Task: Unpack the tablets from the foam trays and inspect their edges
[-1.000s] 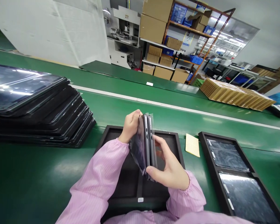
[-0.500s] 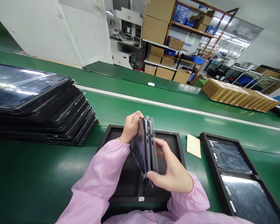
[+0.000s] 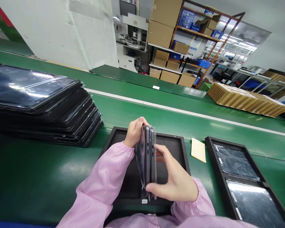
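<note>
Two dark tablets [image 3: 147,158] in clear plastic film stand on edge, side by side, above a black two-compartment tray [image 3: 185,155]. Their narrow sides with ports face me. My left hand [image 3: 134,131] is closed on the far left corner of the pair, its fingertips partly hidden behind them. On the right face and the near lower edge, my right hand [image 3: 174,177] grips them, thumb at the bottom and fingers higher up. Loose film hangs from the left face and the lower corner. Whether the tablets' lower edges touch the tray is hidden.
A tall stack of film-wrapped tablets [image 3: 38,91] stands at the left. To the right lie a yellow dotted sheet [image 3: 198,150] and another black tray [image 3: 224,179] holding two tablets. Cardboard dividers [image 3: 247,99] sit on the green conveyor [image 3: 180,122] beyond.
Both hands have lowered the pair of tablets slightly toward the tray. The tablets now stand more upright and closer together, with the film on the left less spread.
</note>
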Demonstrator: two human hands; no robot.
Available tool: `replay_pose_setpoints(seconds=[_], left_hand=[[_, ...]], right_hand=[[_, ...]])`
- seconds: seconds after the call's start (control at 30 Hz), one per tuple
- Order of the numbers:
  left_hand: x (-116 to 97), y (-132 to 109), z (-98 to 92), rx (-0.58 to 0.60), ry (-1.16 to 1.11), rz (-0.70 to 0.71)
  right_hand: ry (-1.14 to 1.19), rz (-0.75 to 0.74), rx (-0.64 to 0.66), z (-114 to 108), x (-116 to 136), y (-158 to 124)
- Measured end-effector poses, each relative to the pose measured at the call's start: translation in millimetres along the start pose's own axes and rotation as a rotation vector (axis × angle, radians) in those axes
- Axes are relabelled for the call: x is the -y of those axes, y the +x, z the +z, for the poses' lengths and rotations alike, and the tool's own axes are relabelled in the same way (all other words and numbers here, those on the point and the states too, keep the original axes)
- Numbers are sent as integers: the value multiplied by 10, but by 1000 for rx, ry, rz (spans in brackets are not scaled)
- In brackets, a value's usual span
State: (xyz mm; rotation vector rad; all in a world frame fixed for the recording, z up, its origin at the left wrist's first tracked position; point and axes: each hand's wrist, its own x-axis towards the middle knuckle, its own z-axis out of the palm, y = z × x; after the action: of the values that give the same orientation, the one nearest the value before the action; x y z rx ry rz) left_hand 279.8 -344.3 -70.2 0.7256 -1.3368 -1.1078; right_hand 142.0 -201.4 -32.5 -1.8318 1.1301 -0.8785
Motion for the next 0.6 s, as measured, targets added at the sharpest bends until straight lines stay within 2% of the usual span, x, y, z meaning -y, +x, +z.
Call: replay_pose_setpoints(seconds=[0.23, 0.6], left_hand=[[-10, -14, 27, 16, -14, -4], [-6, -19, 39, 25, -25, -13]], right_hand=[[16, 55, 8, -4, 8, -33], [-18, 54, 21, -7, 21, -46]])
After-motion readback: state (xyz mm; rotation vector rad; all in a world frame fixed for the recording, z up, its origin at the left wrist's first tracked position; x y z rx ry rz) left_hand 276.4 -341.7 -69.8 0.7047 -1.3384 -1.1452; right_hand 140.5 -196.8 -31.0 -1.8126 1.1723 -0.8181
